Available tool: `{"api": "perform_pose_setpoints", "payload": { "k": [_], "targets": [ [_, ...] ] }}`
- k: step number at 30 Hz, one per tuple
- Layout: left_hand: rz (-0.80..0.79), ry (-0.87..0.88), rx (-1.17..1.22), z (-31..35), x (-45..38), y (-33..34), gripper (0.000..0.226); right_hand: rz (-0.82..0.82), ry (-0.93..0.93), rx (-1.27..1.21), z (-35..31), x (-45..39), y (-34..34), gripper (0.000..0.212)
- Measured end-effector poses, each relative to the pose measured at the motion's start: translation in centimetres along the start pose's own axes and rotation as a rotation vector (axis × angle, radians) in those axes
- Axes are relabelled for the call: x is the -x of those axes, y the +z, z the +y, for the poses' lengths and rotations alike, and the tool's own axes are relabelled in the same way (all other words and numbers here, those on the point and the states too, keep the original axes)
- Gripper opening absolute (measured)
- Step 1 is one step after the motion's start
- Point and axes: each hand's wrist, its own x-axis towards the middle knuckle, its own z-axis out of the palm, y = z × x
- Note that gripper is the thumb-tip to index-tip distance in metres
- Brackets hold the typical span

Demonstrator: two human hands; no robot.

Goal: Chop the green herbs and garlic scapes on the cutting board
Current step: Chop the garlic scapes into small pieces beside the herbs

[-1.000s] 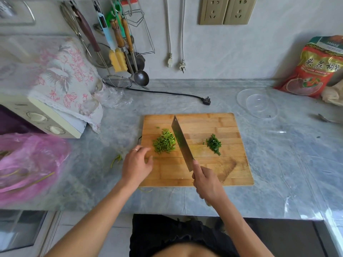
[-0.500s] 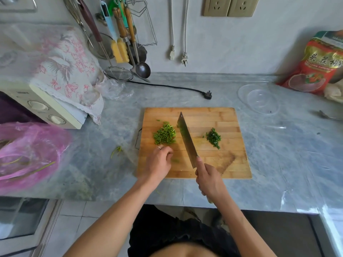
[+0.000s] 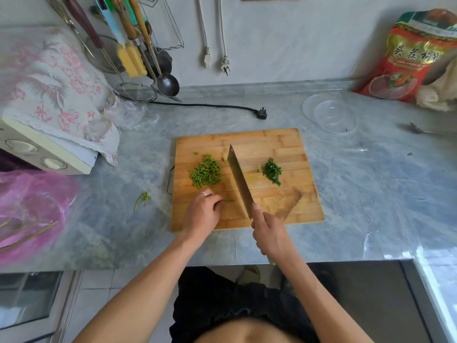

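Knife (image 3: 239, 180) gripped by handle in right hand (image 3: 270, 237), blade held between two green piles so they stay apart. Small green stalk (image 3: 228, 200) pinched, it seems, in left hand (image 3: 202, 214), fed toward blade. Both piles kept on board (image 3: 284, 142).

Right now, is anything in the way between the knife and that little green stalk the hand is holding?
Nothing visible. The cleaver in the right hand stands just right of the short green stalk that the left hand pinches, with only bare cutting board between them. The chopped scape pile lies farther back.
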Motion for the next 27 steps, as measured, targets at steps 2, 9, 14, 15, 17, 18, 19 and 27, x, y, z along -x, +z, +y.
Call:
{"api": "perform_pose_setpoints", "payload": {
  "k": [2,9,14,15,17,18,19,27],
  "targets": [
    [0.012,-0.017,0.035,1.0,-0.4,0.5,0.015,-0.028,-0.028,0.016,-0.3,0.0,-0.1,0.061],
    [0.028,-0.018,0.015,1.7,-0.1,1.3,0.021,-0.036,-0.042,0.198,0.0,0.5,-0.6,0.056],
    [0.027,-0.025,-0.019,2.2,-0.4,1.6,0.026,-0.056,-0.046,0.246,-0.1,0.8,-0.4,0.060],
    [0.029,-0.027,-0.023,2.3,-0.4,1.7,0.025,-0.063,-0.045,0.250,-0.2,0.7,-0.5,0.062],
    [0.031,-0.031,-0.045,2.4,-0.3,1.8,0.024,-0.058,-0.065,0.291,-0.1,0.3,-0.2,0.070],
    [0.029,-0.029,-0.062,2.4,-0.2,1.9,0.024,-0.012,-0.154,0.330,0.0,0.3,0.0,0.072],
    [0.027,-0.030,-0.073,2.4,-0.1,2.0,0.023,0.036,-0.275,0.369,-0.1,0.2,0.0,0.069],
    [0.017,-0.047,-0.071,2.3,0.0,2.6,0.020,0.098,-0.505,0.567,0.9,-0.5,0.5,0.040]
  ]
}}
